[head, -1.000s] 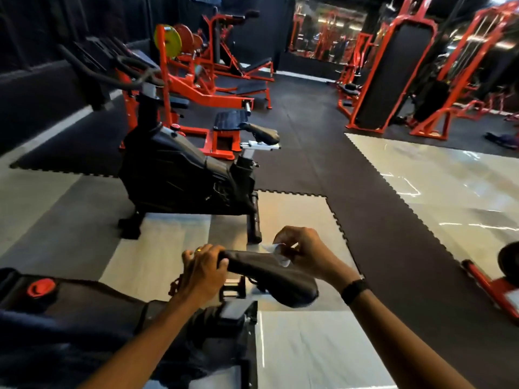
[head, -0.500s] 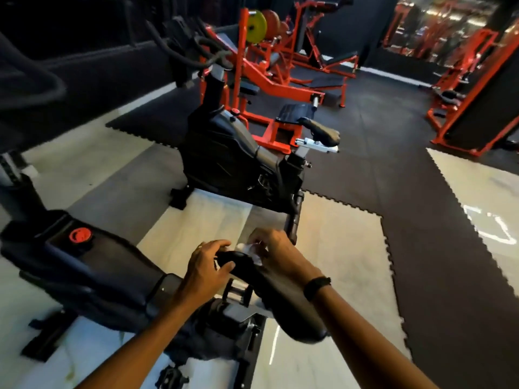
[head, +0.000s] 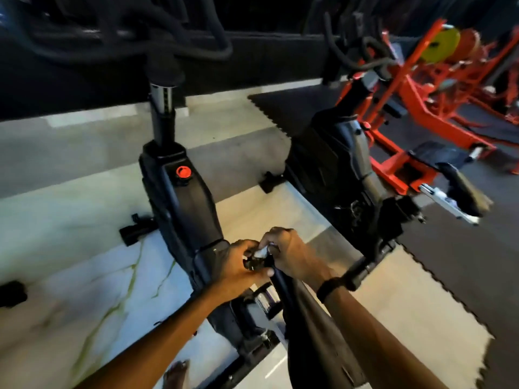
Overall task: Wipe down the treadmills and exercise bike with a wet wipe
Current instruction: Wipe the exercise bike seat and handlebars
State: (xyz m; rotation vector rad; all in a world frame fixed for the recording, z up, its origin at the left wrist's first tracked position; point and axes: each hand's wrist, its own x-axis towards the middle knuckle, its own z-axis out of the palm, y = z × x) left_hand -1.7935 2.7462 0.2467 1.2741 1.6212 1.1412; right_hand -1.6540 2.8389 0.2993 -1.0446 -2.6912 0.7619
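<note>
Since that wet wipe [head: 261,252] is limp and slippery, your right hand [head: 292,255] pinches it bunched at the saddle nose [head: 276,276], your left hand [head: 237,266] gripping from 9 o'clock.

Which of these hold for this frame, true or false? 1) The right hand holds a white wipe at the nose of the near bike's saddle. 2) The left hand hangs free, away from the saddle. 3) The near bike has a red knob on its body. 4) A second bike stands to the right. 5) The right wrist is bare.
1) True: the right hand pinches the wipe at the saddle nose.
2) False: the left hand grips the saddle nose.
3) True: the red knob sits on the near bike.
4) True: the second bike.
5) False: it wears a black band.
</note>
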